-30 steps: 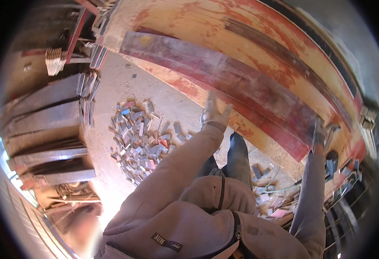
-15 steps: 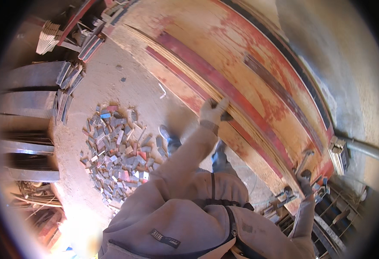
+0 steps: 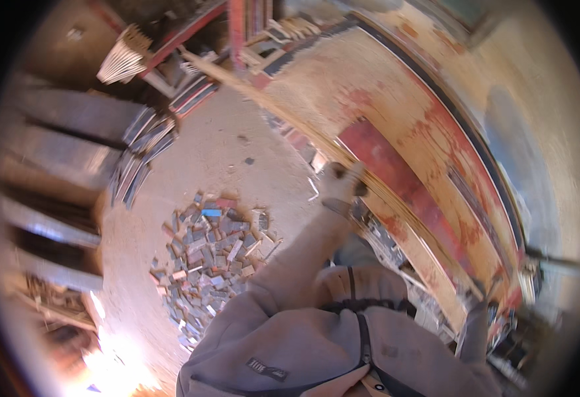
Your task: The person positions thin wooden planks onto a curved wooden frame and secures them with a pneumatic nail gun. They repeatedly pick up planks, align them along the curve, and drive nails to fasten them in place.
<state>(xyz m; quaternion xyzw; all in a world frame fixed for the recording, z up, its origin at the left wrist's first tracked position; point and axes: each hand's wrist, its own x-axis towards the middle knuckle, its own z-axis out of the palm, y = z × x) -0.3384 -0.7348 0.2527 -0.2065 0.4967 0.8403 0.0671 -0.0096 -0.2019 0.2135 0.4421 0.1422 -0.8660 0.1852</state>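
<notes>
A long bundle of thin wooden strips (image 3: 283,114) runs slantwise from the upper left to the lower right, partly past the workbench edge. Near its middle my left hand (image 3: 340,185), in a light glove with dark patches, is closed around the bundle. My right hand (image 3: 475,306) is at the lower right end, closed on the strips; motion blur softens its fingers. Beneath and beyond the bundle lies a wide dark red board (image 3: 396,175) on the red-stained wooden workbench (image 3: 333,79). A narrower dark strip (image 3: 478,205) rests farther across the bench.
On the floor to the left lies a heap of small cut blocks (image 3: 217,258). Stacked long boards (image 3: 65,165) fill the far left side. A red metal post (image 3: 237,33) and a fanned stack of pale strips (image 3: 124,56) stand at the upper left. A wall (image 3: 535,132) borders the right.
The bundle has shifted toward me and the bench's near edge, its far end now past the bench over the floor. Both hands moved with it. My view has turned left.
</notes>
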